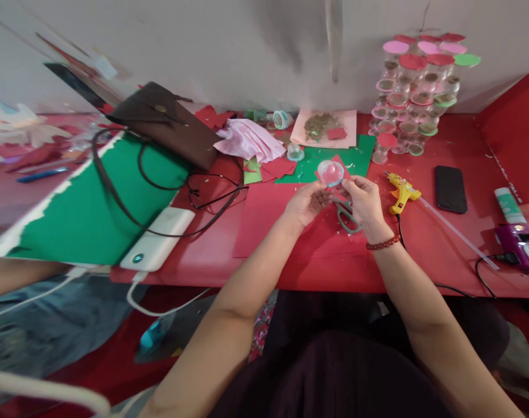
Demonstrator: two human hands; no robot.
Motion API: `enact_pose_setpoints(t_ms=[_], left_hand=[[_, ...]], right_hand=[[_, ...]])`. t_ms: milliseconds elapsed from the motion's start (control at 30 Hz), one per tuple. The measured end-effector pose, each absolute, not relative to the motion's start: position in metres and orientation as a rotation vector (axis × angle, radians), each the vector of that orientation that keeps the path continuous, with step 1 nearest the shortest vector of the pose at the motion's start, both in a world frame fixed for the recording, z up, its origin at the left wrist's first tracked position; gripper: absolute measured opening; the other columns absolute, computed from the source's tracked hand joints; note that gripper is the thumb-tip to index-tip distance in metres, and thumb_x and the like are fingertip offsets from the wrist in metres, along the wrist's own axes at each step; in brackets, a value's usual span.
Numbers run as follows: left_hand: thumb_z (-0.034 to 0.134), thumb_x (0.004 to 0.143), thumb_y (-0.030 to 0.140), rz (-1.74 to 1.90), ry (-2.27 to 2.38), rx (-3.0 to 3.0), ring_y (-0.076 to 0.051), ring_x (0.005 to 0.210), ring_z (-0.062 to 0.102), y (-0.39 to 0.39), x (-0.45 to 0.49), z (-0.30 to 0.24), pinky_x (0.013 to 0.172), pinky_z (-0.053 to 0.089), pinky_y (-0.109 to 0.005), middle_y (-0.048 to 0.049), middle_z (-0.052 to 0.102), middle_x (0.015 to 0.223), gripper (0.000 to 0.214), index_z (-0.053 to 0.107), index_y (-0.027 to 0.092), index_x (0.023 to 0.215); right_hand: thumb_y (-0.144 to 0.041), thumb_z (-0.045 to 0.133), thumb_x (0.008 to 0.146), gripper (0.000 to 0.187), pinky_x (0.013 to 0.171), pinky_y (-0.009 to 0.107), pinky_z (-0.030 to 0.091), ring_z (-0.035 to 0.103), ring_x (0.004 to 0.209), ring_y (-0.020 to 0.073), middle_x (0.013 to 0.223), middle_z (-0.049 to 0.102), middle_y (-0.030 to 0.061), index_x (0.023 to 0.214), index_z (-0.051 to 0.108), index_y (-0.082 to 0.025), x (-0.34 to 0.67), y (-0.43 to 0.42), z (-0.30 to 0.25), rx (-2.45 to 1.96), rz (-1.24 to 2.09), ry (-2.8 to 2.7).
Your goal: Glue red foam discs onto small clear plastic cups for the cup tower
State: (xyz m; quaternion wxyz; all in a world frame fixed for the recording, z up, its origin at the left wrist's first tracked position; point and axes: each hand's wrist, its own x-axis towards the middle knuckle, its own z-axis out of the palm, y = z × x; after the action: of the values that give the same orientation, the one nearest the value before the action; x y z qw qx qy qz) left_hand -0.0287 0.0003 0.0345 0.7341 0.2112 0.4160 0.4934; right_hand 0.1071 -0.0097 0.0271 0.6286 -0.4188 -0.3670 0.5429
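Observation:
Both of my hands hold a small clear plastic cup (pixel 330 172) with a pink round face, raised above the red table (pixel 421 255). My left hand (pixel 307 203) pinches its left side, fingers closed. My right hand (pixel 363 200), with a red bead bracelet on the wrist, grips its right side. Grey-handled scissors (pixel 348 217) lie on a red paper sheet (pixel 264 217) just under my right hand. A yellow glue gun (pixel 401 191) rests to the right of that hand.
A stack of lidded clear cups (pixel 415 96) stands at the back right. A black phone (pixel 450 188), glue tube (pixel 508 204) and purple device (pixel 521 245) lie right. At left are a green sheet (pixel 86 215), white power bank (pixel 158 247), brown bag (pixel 169 122), cables and pink cloth (pixel 249 140).

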Motion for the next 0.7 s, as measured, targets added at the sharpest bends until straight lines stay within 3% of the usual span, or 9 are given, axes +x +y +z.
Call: enact_pose_setpoints(t_ms=[200, 333, 433, 533, 700], left_hand=[[0.06, 0.084, 0.013, 0.937, 0.897, 0.296, -0.011, 0.055, 0.064, 0.003, -0.031, 0.033, 0.059, 0.054, -0.023, -0.0031, 0.071, 0.063, 0.012, 0.068, 0.015, 0.076], [0.068, 0.08, 0.018, 0.974, 0.903, 0.505, -0.014, 0.066, 0.068, 0.004, -0.032, 0.024, 0.069, 0.058, -0.028, -0.003, 0.072, 0.073, 0.002, 0.067, 0.019, 0.081], [0.077, 0.074, 0.019, 1.273, 0.997, 0.95, -0.019, 0.097, 0.072, 0.003, -0.033, 0.018, 0.087, 0.057, -0.033, -0.0034, 0.074, 0.104, 0.031, 0.067, 0.026, 0.103], [0.083, 0.073, 0.023, 1.466, 1.009, 1.34, -0.024, 0.132, 0.059, 0.001, -0.036, 0.017, 0.105, 0.051, -0.035, -0.0047, 0.065, 0.138, 0.053, 0.066, 0.032, 0.123], [0.085, 0.077, 0.039, 1.445, 1.003, 1.414, -0.024, 0.124, 0.065, -0.001, -0.039, 0.022, 0.101, 0.053, -0.033, -0.0073, 0.07, 0.132, 0.05, 0.07, 0.028, 0.123]], right_hand=[[-0.028, 0.074, 0.071, 0.014, 0.059, 0.024, 0.053, 0.059, 0.056, 0.0093, 0.059, 0.063, -0.0054, 0.067, 0.063, -0.022, 0.106, -0.012, 0.031, -0.965, 1.277, -0.842], [-0.026, 0.068, 0.075, 0.013, 0.06, 0.024, 0.053, 0.059, 0.059, 0.0103, 0.061, 0.064, -0.0035, 0.065, 0.062, -0.022, 0.105, -0.015, 0.035, -1.042, 1.198, -0.913], [-0.026, 0.066, 0.076, 0.011, 0.06, 0.024, 0.051, 0.059, 0.061, 0.0105, 0.064, 0.065, -0.0025, 0.065, 0.063, -0.022, 0.105, -0.016, 0.036, -1.137, 1.079, -0.981], [-0.027, 0.066, 0.074, 0.012, 0.057, 0.023, 0.046, 0.054, 0.059, 0.0094, 0.061, 0.062, -0.0034, 0.064, 0.063, -0.021, 0.105, -0.017, 0.036, -1.181, 1.002, -1.039], [-0.031, 0.066, 0.075, 0.012, 0.057, 0.023, 0.045, 0.053, 0.06, 0.0095, 0.064, 0.063, -0.0032, 0.068, 0.066, -0.021, 0.106, -0.019, 0.037, -1.134, 1.033, -1.062]])
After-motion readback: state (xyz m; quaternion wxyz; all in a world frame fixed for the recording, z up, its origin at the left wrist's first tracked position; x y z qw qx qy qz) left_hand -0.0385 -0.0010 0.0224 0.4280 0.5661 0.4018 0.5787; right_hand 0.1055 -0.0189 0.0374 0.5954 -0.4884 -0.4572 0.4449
